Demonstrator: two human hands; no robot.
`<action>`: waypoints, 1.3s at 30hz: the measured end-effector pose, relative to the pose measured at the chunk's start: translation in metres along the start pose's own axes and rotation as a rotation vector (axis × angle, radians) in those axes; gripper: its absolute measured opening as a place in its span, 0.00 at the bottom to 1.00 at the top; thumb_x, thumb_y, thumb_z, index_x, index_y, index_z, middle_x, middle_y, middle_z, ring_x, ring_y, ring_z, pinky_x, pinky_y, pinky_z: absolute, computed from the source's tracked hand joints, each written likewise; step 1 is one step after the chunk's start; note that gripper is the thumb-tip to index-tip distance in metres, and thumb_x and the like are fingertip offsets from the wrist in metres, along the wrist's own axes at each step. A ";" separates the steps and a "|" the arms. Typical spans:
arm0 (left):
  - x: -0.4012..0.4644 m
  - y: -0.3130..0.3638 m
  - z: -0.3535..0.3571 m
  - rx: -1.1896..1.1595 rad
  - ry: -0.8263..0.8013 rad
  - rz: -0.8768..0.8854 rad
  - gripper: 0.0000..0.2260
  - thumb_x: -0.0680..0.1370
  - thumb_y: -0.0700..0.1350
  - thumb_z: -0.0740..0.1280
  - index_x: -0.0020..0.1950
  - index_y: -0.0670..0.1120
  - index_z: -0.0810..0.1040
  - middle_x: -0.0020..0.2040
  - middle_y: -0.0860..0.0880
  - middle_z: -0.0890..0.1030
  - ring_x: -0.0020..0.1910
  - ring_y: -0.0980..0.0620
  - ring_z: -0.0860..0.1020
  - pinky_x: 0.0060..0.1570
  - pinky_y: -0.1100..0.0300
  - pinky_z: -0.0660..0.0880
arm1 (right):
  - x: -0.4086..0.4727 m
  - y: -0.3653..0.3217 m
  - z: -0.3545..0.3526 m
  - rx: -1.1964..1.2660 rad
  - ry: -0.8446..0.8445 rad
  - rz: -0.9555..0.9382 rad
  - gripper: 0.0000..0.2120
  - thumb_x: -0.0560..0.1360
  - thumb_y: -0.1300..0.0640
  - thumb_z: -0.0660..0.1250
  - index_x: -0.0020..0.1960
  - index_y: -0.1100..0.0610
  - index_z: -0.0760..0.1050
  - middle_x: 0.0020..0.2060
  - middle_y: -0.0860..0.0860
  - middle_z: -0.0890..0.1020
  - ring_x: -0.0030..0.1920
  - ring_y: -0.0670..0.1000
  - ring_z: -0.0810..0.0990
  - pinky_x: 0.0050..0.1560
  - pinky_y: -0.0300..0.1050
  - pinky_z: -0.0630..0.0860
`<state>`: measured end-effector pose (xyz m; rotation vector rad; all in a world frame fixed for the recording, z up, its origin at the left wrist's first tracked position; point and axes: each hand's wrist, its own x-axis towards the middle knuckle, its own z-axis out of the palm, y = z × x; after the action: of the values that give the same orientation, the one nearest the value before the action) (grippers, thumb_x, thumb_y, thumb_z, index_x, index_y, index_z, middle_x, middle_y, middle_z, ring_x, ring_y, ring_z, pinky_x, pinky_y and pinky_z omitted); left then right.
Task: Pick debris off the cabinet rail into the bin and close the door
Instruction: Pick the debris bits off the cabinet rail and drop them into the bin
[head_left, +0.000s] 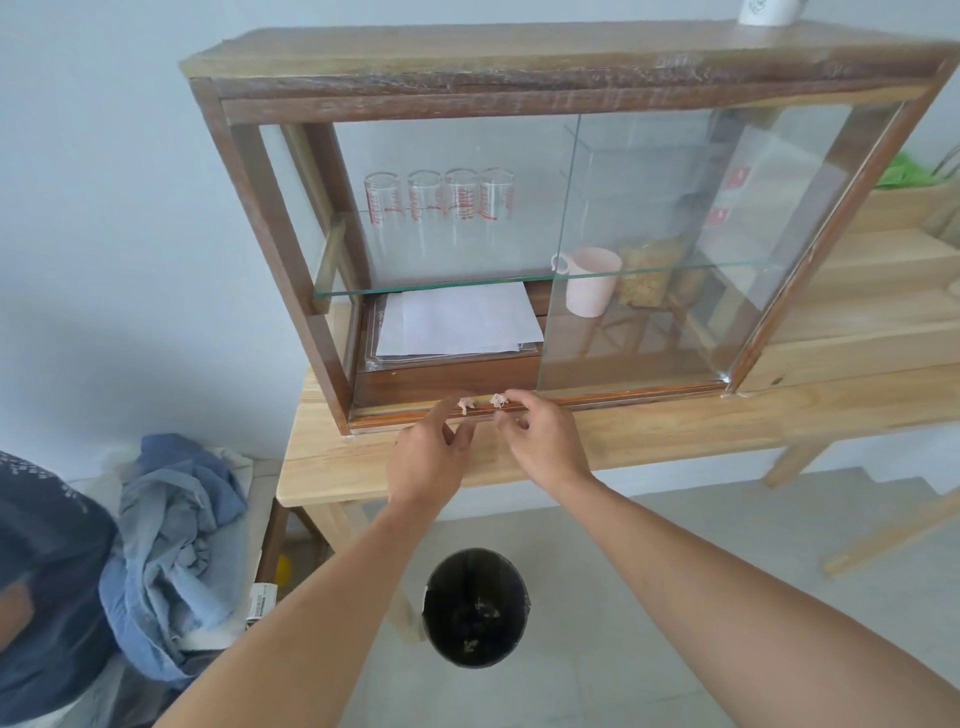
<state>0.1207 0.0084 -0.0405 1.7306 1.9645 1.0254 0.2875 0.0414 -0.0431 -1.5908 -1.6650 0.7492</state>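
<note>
A wooden cabinet with sliding glass doors stands on a light wood table. Its bottom rail (623, 399) runs along the front. The left half is open; the glass door (649, 249) sits slid to the right. My left hand (428, 454) pinches a small pale scrap of debris (466, 404) at the rail. My right hand (543, 436) pinches a second pale scrap (498, 400) just beside it. A black bin (475, 605) stands on the floor below the table edge, with a few light bits inside.
Inside the cabinet are several measuring glasses (441, 200), a pink mug (589, 280), a jar and a tray of white paper (457, 322). Blue cloth (176, 545) is piled at the left. A white cup (769, 11) sits on the cabinet top.
</note>
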 end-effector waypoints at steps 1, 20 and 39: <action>0.004 0.001 0.003 0.003 -0.001 -0.012 0.20 0.82 0.57 0.66 0.74 0.56 0.76 0.30 0.54 0.77 0.38 0.47 0.80 0.35 0.53 0.73 | 0.004 0.000 0.002 0.003 -0.005 0.003 0.21 0.82 0.47 0.70 0.73 0.51 0.80 0.45 0.52 0.88 0.48 0.53 0.86 0.52 0.47 0.81; -0.007 0.010 0.007 -0.064 0.066 -0.158 0.13 0.83 0.56 0.67 0.59 0.52 0.86 0.34 0.54 0.80 0.37 0.50 0.80 0.34 0.56 0.74 | -0.010 0.010 -0.004 0.070 0.056 0.023 0.07 0.83 0.49 0.72 0.54 0.50 0.87 0.38 0.47 0.87 0.35 0.47 0.82 0.39 0.44 0.78; -0.122 -0.051 0.045 0.062 -0.192 -0.213 0.11 0.82 0.55 0.66 0.60 0.56 0.85 0.37 0.57 0.82 0.37 0.56 0.80 0.35 0.60 0.74 | -0.135 0.099 0.014 -0.184 -0.174 0.173 0.08 0.83 0.46 0.69 0.53 0.49 0.84 0.30 0.44 0.80 0.31 0.48 0.79 0.35 0.43 0.73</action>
<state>0.1393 -0.0947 -0.1321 1.5455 2.0218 0.7063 0.3338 -0.0842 -0.1437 -1.8616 -1.7789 0.8642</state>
